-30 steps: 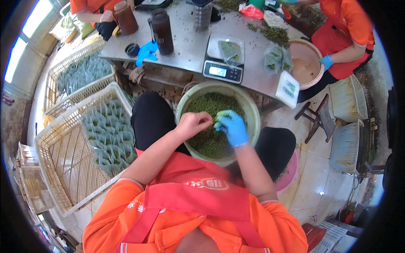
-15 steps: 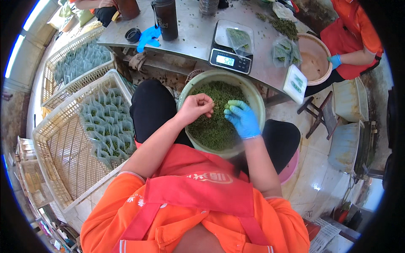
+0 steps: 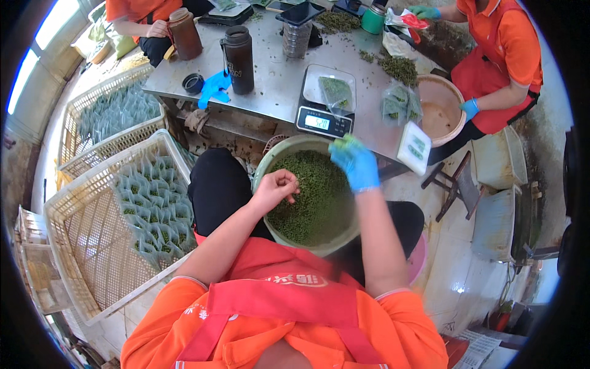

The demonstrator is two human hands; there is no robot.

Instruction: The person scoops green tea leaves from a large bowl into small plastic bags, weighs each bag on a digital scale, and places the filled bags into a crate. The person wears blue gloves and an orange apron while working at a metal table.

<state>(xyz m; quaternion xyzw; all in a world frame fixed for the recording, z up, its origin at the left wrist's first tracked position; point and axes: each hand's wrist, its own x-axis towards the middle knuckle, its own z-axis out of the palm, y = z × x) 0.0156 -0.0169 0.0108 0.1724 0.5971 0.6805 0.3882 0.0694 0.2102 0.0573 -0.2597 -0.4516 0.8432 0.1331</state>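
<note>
Bagged greens (image 3: 157,212) part-fill near-left crate (image 3: 83,246), one bag (image 3: 335,92) on scale (image 3: 317,122); basin (image 3: 261,175) holds loose greens (image 3: 304,200); left hand (image 3: 276,189) curled, right hand (image 3: 356,163) blurred, both grips indeterminate.

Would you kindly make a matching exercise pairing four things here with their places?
Things
1. Bare left hand
2. Blue-gloved right hand
3. Digital scale with black panel
4. Nearer cream plastic crate

Places
A. On the grey metal table, under a clear bag
B. On the left, holding clear bags
C. Over the right rim of the round pale-green tub
D. Over that tub's green contents

Pairs: 1-D, 2-C, 3-A, 4-B
</note>
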